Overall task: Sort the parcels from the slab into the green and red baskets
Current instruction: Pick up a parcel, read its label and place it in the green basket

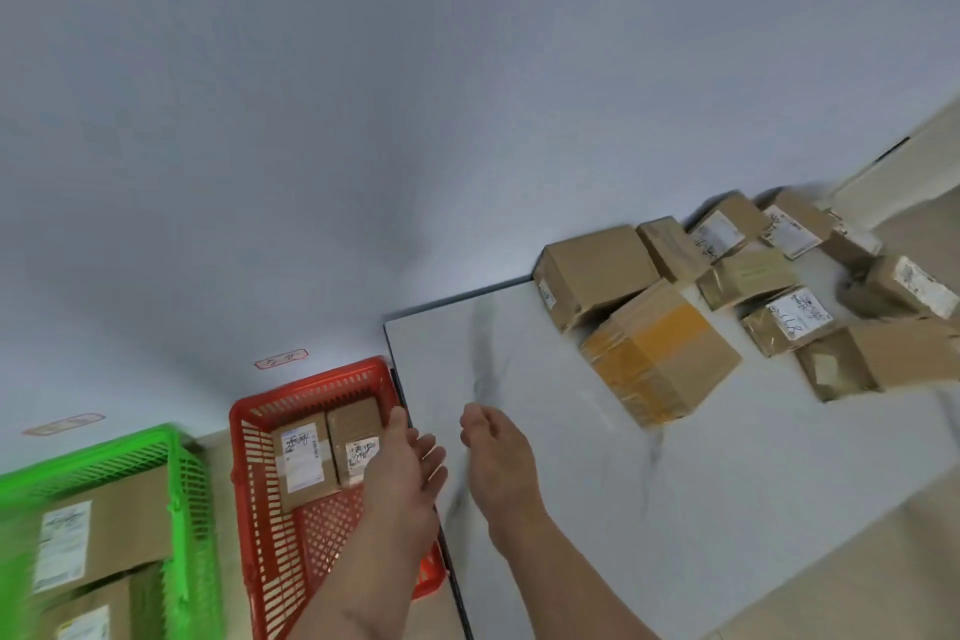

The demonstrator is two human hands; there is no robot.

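Hovering side by side with nothing in their grip, the left hand (404,470) hangs over the red basket's (249,437) right rim and the right hand (501,463) over the white counter (727,473), fingers loose. Two parcels (327,447) lie in the red basket, more in the green basket (176,457), and a heap of boxes (727,296) sits at the counter's far end.

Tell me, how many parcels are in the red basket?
2, side by side at the far end of the red basket: the left parcel and the right parcel. None appear hidden.
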